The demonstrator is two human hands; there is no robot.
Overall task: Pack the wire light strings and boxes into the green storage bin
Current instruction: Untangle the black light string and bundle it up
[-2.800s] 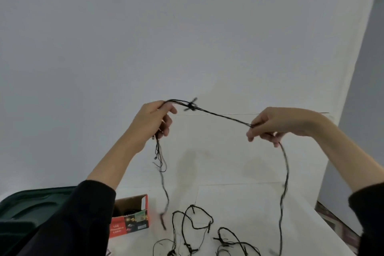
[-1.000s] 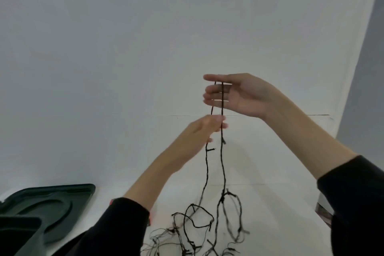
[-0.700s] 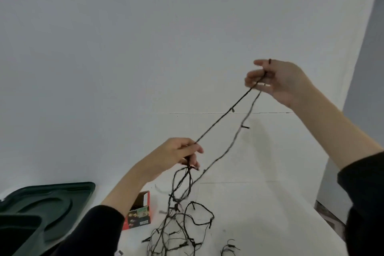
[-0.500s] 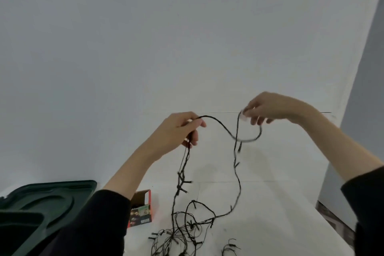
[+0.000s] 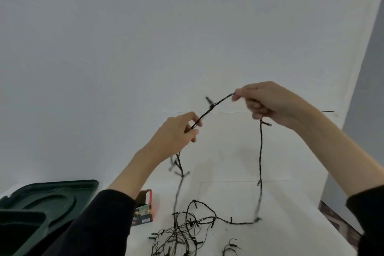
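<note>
A dark wire light string with small bulbs runs between both raised hands. My left hand pinches it between thumb and fingers; my right hand grips it higher and to the right. From each hand the string hangs down to a tangled heap on the white table. A red light box stands open behind my left sleeve. The green storage bin shows at the lower left, partly cut off by the frame.
A dark green lid lies behind the bin at the left. A white wall rises behind the table. The table's right edge drops off toward a patterned floor.
Both hands have drawn apart, so the slack loop between them is now a taut span. The right hand has risen slightly and moved right; the left hand has shifted toward the middle.
</note>
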